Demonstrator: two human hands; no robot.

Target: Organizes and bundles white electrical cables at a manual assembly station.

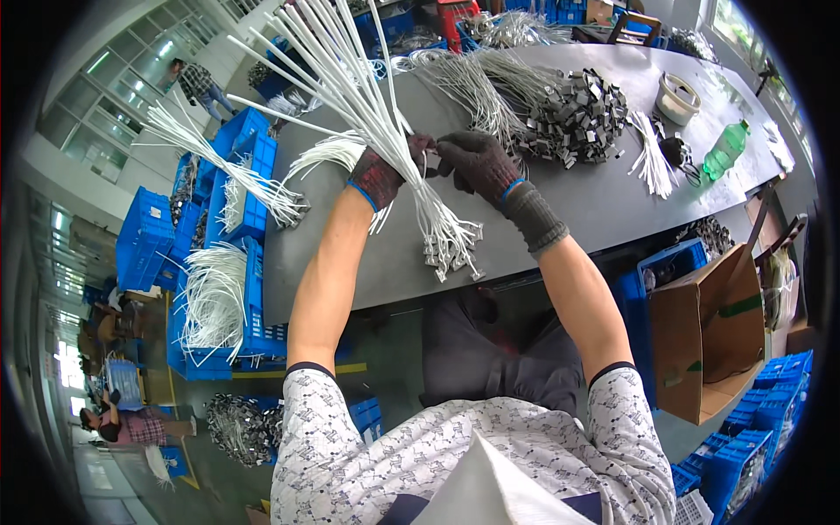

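Note:
My left hand [378, 178], in a dark red-and-black work glove, is wrapped round a bundle of white cables [354, 92]. The long loose ends fan up and away over the table, while small metallic-looking connectors [451, 251] at the near ends hang over the grey tabletop. Close beside the bundle, my right hand [479, 164], also gloved, has its thumb and fingers pinched together. What they pinch is too small to tell. Another bunch of white cables [328, 150] lies on the table behind my left hand.
Beyond my right hand lie wires with a pile of black connectors [582, 118]. Farther right are a short white cable bunch [652, 157], a round tub [678, 98] and a green bottle [726, 150]. Blue crates [144, 236] stand left; an open cardboard box [700, 337] stands right.

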